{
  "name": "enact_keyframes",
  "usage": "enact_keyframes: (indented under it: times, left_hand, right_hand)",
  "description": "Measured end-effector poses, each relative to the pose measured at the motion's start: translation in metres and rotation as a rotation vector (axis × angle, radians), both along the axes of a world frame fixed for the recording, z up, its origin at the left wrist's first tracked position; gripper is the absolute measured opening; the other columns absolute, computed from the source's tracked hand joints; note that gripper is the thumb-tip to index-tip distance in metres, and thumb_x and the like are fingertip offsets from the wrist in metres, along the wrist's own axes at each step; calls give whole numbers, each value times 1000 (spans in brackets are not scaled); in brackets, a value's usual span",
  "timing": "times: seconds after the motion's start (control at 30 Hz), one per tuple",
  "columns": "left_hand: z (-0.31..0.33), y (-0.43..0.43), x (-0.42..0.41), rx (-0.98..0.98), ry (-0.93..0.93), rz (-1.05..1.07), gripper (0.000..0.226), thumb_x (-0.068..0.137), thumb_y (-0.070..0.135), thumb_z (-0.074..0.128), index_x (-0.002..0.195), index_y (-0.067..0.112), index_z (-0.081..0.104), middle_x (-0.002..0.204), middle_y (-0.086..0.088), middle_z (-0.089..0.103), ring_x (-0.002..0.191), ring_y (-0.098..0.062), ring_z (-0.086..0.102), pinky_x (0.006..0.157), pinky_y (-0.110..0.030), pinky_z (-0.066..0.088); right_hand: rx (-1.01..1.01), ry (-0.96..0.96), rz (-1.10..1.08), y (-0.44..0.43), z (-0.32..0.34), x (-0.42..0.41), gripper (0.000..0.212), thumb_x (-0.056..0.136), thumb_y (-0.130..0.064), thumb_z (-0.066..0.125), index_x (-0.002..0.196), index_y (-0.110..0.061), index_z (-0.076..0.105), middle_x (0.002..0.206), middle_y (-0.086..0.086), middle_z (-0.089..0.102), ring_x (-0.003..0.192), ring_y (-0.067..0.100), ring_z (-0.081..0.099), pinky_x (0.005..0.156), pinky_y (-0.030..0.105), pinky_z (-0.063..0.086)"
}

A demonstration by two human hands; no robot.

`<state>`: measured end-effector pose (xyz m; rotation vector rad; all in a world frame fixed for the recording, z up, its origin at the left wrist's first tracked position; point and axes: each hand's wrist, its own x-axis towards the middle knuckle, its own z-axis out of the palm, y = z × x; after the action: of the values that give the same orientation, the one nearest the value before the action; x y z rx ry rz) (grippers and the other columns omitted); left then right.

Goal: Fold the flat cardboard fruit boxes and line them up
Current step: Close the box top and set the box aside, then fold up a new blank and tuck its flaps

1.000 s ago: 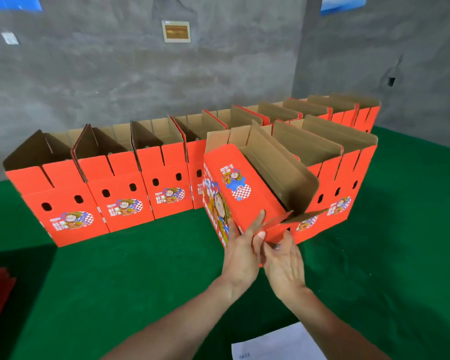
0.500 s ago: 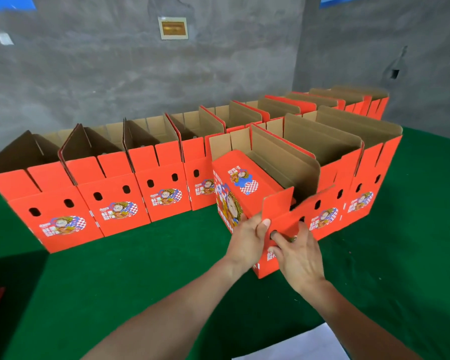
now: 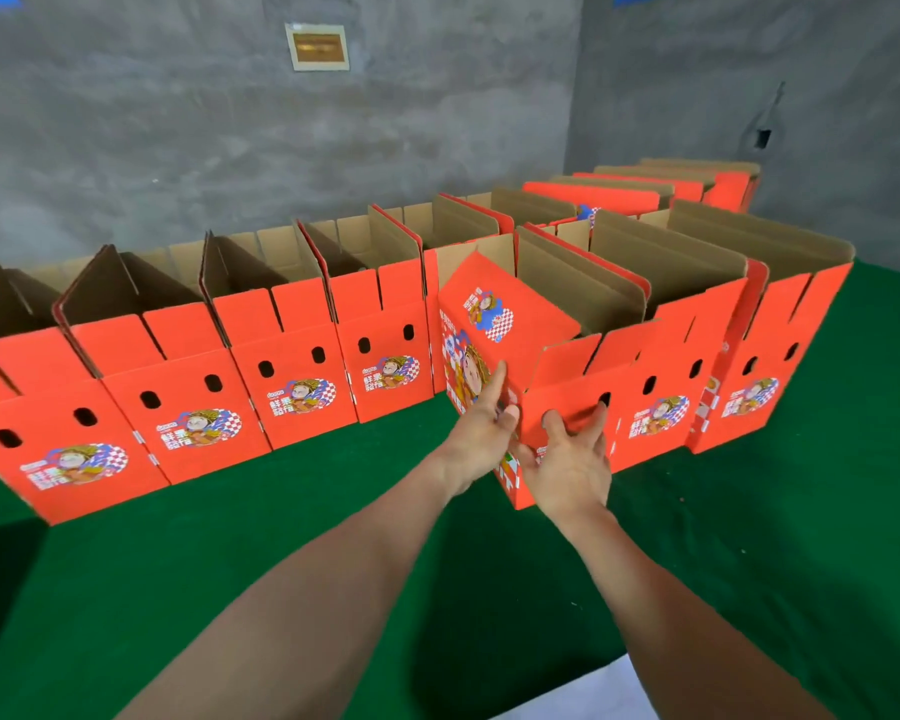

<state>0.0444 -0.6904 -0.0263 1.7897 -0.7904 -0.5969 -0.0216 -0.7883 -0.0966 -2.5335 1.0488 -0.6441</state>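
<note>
An orange cardboard fruit box (image 3: 510, 330) with a cartoon print stands on the green table (image 3: 230, 553), turned at an angle, its top flaps up. My left hand (image 3: 481, 418) lies flat against its left printed side near the front corner. My right hand (image 3: 572, 454) presses the box's front panel, fingers spread and straight, one fingertip at a round hole. A row of folded orange boxes (image 3: 188, 402) with open tops runs from the far left to the back right. Two more folded boxes (image 3: 749, 356) stand right of the one I hold.
A grey concrete wall (image 3: 178, 122) runs behind the row of boxes. A white sheet (image 3: 593, 698) lies at the near table edge between my arms. Green table surface stretches in front of the boxes.
The box has been pushed back and set more upright beside the two boxes on the right. My right hand slid up onto its front panel. The view shifted closer.
</note>
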Motion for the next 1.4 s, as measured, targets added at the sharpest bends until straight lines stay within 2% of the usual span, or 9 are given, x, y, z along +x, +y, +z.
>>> enact_keyframes:
  times: [0.1, 0.23, 0.57, 0.77, 0.97, 1.07, 1.13, 1.27, 1.4]
  left_hand:
    - [4, 22, 8, 54, -28, 98, 47, 103, 22, 36, 149, 24, 25, 151, -2, 35, 137, -24, 36, 113, -40, 30]
    - [14, 74, 27, 154, -31, 187, 35, 102, 32, 36, 129, 16, 52, 132, -10, 57, 103, -20, 61, 97, -42, 47]
    - [30, 272, 73, 260, -47, 614, 38, 101, 27, 41, 125, 1, 55, 106, -13, 64, 82, -22, 63, 64, -28, 47]
    - [30, 362, 66, 241, -39, 771, 35, 100, 28, 45, 120, 3, 58, 109, -16, 65, 80, -23, 64, 65, -28, 47]
    - [25, 437, 37, 223, -40, 886, 23, 100, 24, 45, 105, 8, 60, 95, -15, 65, 78, -24, 61, 65, -28, 44]
    - [24, 490, 19, 358, -235, 943, 23, 97, 17, 52, 80, 7, 64, 79, -15, 62, 81, -22, 58, 69, -40, 45]
    - [21, 532, 10, 484, -350, 1012, 18, 93, 12, 57, 94, -2, 70, 95, -24, 67, 95, -31, 63, 80, -41, 44]
    - [12, 624, -2, 689, -370, 1083, 44, 91, 15, 60, 128, -6, 53, 130, -28, 54, 122, -39, 51, 100, -42, 40]
    - [-3, 677, -12, 1018, -355, 1002, 62, 97, 39, 45, 150, 16, 22, 160, -4, 12, 146, -22, 12, 113, -48, 18]
  right_hand:
    - [-16, 35, 4, -11, 3, 0, 48, 88, -51, 56, 122, -20, 46, 151, 30, 4, 127, 46, 36, 95, 46, 42]
    - [-38, 85, -7, -22, 8, -6, 53, 86, -53, 58, 125, -20, 46, 149, 31, 8, 129, 47, 34, 97, 48, 42]
    - [173, 208, -109, -37, 30, -6, 57, 91, -51, 52, 137, -23, 35, 156, 20, -11, 138, 47, 18, 99, 54, 40]
    - [313, -99, -178, 22, 59, -3, 54, 91, -15, 54, 138, 1, 32, 149, 23, 21, 128, 47, 33, 103, 54, 38]
    - [273, -245, 393, 159, 108, 24, 31, 93, -17, 58, 120, -2, 53, 118, 16, 61, 106, 32, 59, 91, 36, 48]
    - [391, -255, 609, 244, 121, 36, 26, 93, -19, 59, 115, -6, 57, 115, 9, 64, 106, 21, 59, 83, 20, 39]
    - [456, -208, 707, 295, 118, 37, 24, 93, -20, 59, 114, -8, 57, 113, 6, 65, 97, 13, 57, 80, 17, 36]
    - [505, -29, 836, 382, 99, 35, 26, 92, -22, 59, 115, -9, 58, 112, 6, 66, 93, 12, 58, 78, 16, 38]
    - [527, 132, 887, 452, 78, 32, 30, 91, -24, 59, 118, -10, 57, 110, 6, 68, 102, 19, 61, 81, 18, 40]
